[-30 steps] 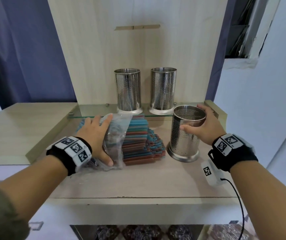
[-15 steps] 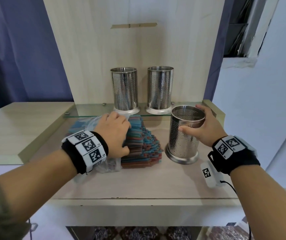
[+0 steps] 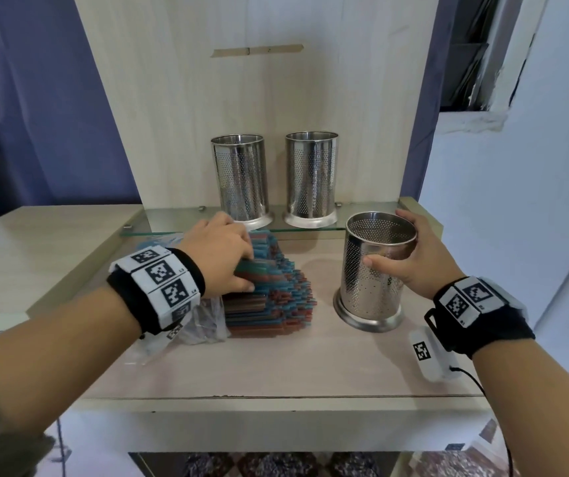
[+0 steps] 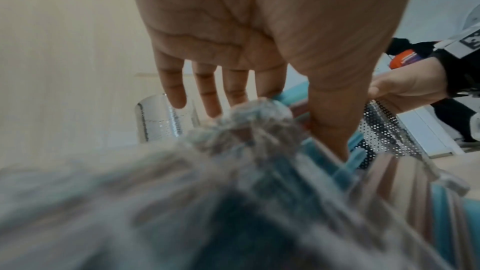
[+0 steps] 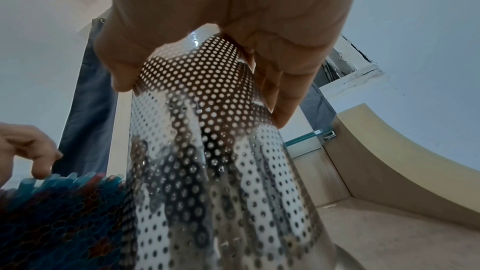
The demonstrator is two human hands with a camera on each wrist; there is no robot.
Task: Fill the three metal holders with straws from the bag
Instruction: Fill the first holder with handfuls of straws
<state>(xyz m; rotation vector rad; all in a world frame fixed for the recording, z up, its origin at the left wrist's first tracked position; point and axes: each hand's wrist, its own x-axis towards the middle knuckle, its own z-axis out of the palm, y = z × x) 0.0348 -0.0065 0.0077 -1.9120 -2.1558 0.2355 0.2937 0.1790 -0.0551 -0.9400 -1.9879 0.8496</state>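
From the head view, your left hand (image 3: pixel 219 254) pinches a clump off the top of the straws (image 3: pixel 269 290) spilling from the bag (image 3: pixel 204 321) on the desk (image 3: pixel 276 366), while your right hand (image 3: pixel 417 259) wraps the near holder (image 3: pixel 376 273); two more holders (image 3: pixel 242 180) stand on the glass shelf (image 3: pixel 173 218). At the left wrist, thumb presses straws, fingers (image 4: pixel 174 89) extended. At the right wrist, the thumb and fingers (image 5: pixel 283 98) clasp perforated metal.

The left hand (image 3: pixel 219 253) lies on top of the stack of straws (image 3: pixel 269 294), fingers curled over the upper layers; whether it has pinched any loose is hard to tell. The clear bag (image 3: pixel 204 320) bunches under its wrist. The right hand (image 3: pixel 410 256) grips the near metal holder (image 3: pixel 374 273), upright on the table (image 3: pixel 276 366). Beyond both hands, two more holders (image 3: pixel 242 180) (image 3: pixel 311 179) stand on a glass shelf (image 3: pixel 173 218).
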